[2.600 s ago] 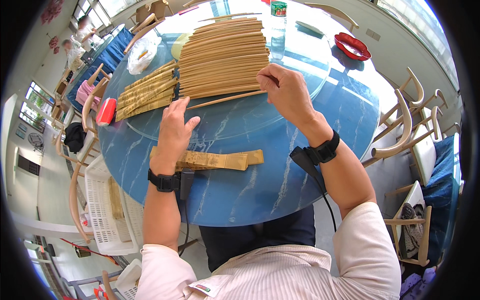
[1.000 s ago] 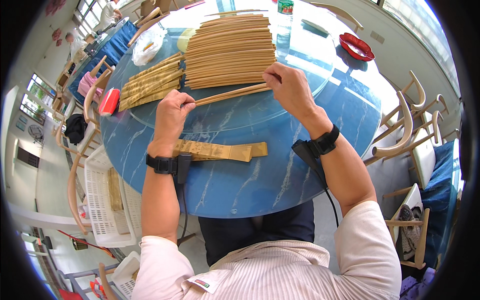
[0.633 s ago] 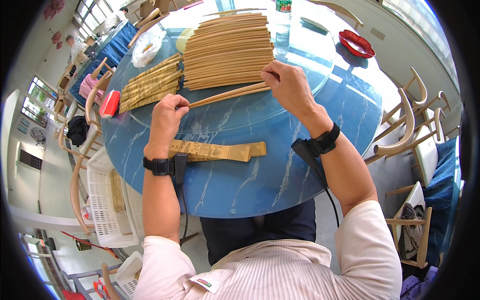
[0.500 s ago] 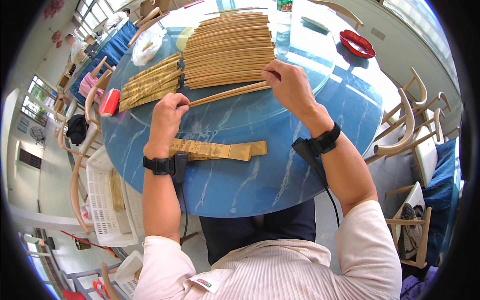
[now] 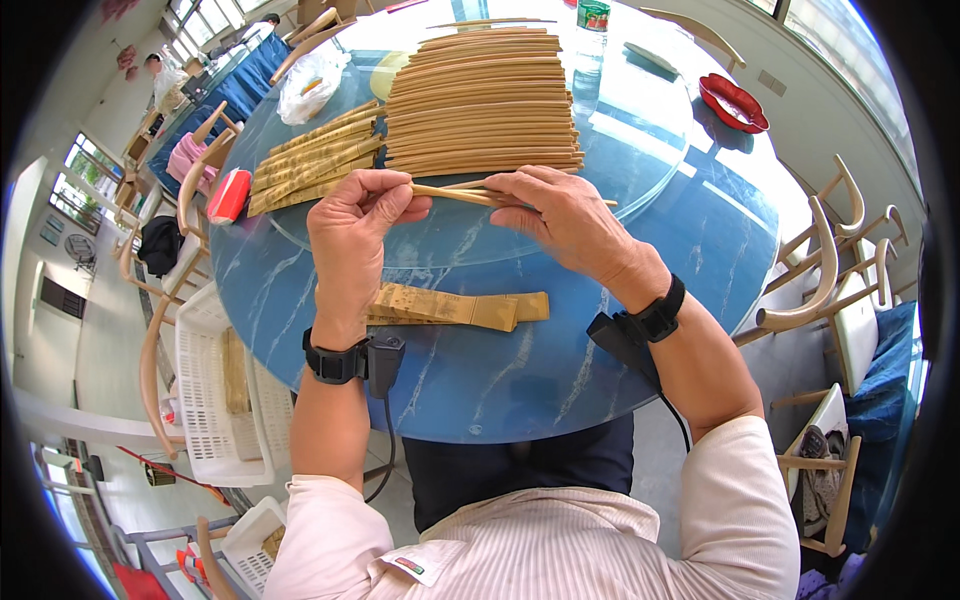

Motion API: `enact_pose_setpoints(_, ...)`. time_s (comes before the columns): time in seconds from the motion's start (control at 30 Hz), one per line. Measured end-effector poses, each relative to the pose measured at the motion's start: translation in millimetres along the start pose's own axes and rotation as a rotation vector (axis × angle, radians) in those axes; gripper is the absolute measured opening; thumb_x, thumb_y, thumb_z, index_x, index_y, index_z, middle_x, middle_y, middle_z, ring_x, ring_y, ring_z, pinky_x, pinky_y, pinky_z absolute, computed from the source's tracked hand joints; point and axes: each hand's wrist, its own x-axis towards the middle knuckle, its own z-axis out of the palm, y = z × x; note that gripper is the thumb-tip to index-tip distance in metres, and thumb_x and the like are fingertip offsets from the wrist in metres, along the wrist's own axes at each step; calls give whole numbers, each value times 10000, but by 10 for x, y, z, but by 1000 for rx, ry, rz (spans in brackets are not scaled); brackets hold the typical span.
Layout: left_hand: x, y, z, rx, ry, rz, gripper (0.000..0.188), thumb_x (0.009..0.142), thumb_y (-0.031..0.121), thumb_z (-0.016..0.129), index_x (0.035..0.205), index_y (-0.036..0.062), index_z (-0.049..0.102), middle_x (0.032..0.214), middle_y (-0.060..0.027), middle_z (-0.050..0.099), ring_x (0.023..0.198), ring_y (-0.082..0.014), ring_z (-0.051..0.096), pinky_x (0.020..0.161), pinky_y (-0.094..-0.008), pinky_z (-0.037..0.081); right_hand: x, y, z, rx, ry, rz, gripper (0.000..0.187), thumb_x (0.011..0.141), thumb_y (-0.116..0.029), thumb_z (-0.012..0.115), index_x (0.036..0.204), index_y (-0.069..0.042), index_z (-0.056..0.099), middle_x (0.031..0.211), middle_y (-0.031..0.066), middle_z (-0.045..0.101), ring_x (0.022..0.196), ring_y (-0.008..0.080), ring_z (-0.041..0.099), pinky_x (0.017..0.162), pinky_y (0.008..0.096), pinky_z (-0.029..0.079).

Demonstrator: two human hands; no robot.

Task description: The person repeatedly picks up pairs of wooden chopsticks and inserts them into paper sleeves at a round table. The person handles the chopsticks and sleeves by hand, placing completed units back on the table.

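Note:
A few thin tan sticks [image 5: 455, 192] are held level above the table, fanned slightly apart. My left hand [image 5: 358, 225] pinches their left ends between thumb and fingers. Toward their other end, my right hand [image 5: 572, 222] closes round them, and a tip pokes out past its knuckles. Just beyond my hands lies a broad stack of similar sticks [image 5: 480, 105], side by side. Flat gold printed strips [image 5: 315, 165] lie left of the stack. Nearer me, below my hands, rest more gold strips [image 5: 450, 307], partly covered by my left wrist.
The round blue marbled table [image 5: 480, 390] carries a glass turntable. Around its far side are a plastic bag [image 5: 310, 88], a red-and-white packet [image 5: 230, 196], a clear bottle [image 5: 590, 50] and a red dish [image 5: 733, 103]. A white crate [image 5: 205, 400] stands at left; wooden chairs [image 5: 812, 270] at right.
My hands have come closer together along the sticks. The right hand has moved inward and down from the far ends, its fingers now over the sticks. The view has shifted slightly.

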Motion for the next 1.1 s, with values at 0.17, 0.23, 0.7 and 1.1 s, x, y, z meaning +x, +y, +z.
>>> enact_pose_setpoints(0.17,-20,24,38,-238,18,-66,155,996,42,744,1125,-45,745,967,-101,769,829,-204,783,792,-327,672,-35,-138,40,-70,54,-37,201,1020,-166,712,1153,-17,693,938,123,714,810,301,695,699,386,582)
enact_pose_setpoints(0.23,-12,42,60,-176,15,-58,182,992,59,754,1142,-44,741,959,-93,759,842,-209,784,794,-337,678,-22,-111,-12,-66,39,-30,183,1018,-168,714,1112,-14,688,909,121,701,791,303,678,685,375,572)
enact_pose_setpoints(0.7,-315,122,273,828,-808,162,365,711,148,928,1027,27,793,1004,-70,695,989,-271,630,898,-386,550,115,31,-107,791,432,461,209,1134,-174,542,1012,-19,610,800,37,661,613,92,628,549,233,509)
enact_pose_setpoints(1.1,-224,187,201,708,-761,-118,389,698,73,940,1043,11,772,1055,-68,711,998,-234,663,885,-357,554,27,-138,-193,466,-267,511,305,1002,-305,777,924,-16,717,732,6,656,524,67,567,486,214,415)
